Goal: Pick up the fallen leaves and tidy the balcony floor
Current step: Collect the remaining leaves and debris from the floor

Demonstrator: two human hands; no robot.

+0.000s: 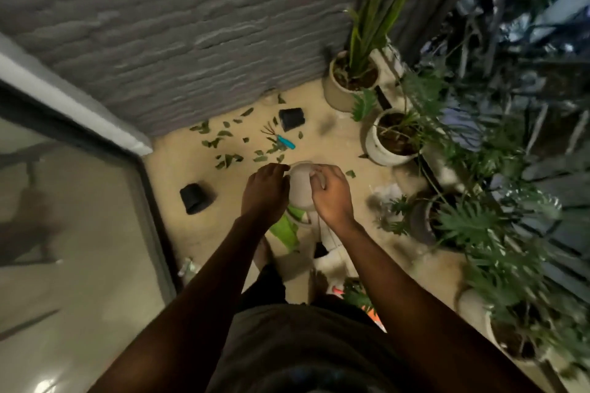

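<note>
Several green fallen leaves (227, 159) lie scattered on the beige balcony floor (178, 166) ahead of me, near the grey wall. Both hands hold a small pale pot (300, 185) above the floor. My left hand (265, 191) grips its left side. My right hand (330, 193) curls its fingers over the rim on the right. One leaf (350, 173) lies just right of my right hand.
A small hand rake with a teal handle (281, 139) lies among the leaves. Two black empty pots (291, 119) (195, 198) sit on the floor. Potted plants (352, 80) (392, 137) line the right railing side. A glass door frame (150, 201) runs along the left.
</note>
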